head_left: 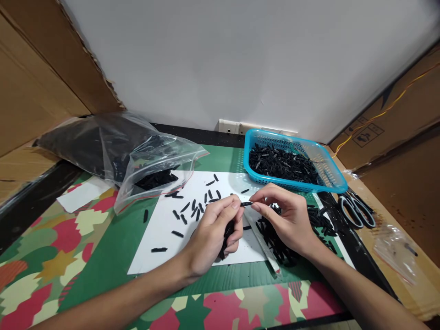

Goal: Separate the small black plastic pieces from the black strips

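Note:
Between the fingertips of both hands, above a white sheet of paper (pixel 144 256), is a small slim black piece (pixel 246 204). My left hand (pixel 216 229) pinches its left end with thumb and forefinger, while the curled lower fingers hold several more black pieces (pixel 227 238) in the palm. At the other end, the thumb and forefinger of my right hand (pixel 285 215) close on the same piece. Loose black pieces (pixel 195 208) lie scattered on the paper left of my hands. Partly hidden under my right hand is a heap of them (pixel 275 240).
A blue plastic basket (pixel 295 183) full of black pieces stands at the back right. At the back left lies a clear zip bag (pixel 120 156) of them. Scissors (pixel 355 211) and a small clear bag (pixel 395 252) lie on the right. Cardboard (pixel 395 123) and a wall (pixel 206 59) enclose the table.

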Tool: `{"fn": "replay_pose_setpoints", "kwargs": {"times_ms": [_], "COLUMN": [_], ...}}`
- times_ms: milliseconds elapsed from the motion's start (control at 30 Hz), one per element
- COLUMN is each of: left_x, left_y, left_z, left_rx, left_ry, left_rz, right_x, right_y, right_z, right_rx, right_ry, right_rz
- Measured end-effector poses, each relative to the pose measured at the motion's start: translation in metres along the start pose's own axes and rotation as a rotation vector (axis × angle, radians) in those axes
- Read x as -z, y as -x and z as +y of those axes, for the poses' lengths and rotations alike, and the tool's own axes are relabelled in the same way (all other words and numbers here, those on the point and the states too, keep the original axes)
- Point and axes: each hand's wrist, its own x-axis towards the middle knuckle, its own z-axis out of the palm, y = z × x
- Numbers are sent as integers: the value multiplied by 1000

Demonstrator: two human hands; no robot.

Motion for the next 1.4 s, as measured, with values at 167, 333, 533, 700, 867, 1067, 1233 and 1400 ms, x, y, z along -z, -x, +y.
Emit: {"fn": "replay_pose_setpoints", "kwargs": {"times_ms": [167,333,533,700,867,1067,1233,1400], "left_x": [-3,-1,0,1,2,1,1,1], "left_y": [0,2,3,2,2,6,7,7], "left_z": [-3,-7,-7,-8,-8,-6,-5,-5], "left_rx": [0,-57,-74,-74,-69,-60,-62,-68], "left_ry": [21,20,-11,-43,-68,-86,-82,-73], "left_rz": [-16,-33,-26,-14,-30,-28,-34,-33], "right_x": [1,1,0,1,0,0,0,-1], "right_y": [-2,-2,-1,-2,-1,0,2,3], "right_z": [-1,-1,-1,-2,-4,-7,-7,-5], "right_rx": [8,-9,-15,31,82,128,217,281], "right_ry": [18,20,11,34,78,139,197,201], "right_rz": [-3,-22,-38,-49,-51,-54,-15,-6]}}
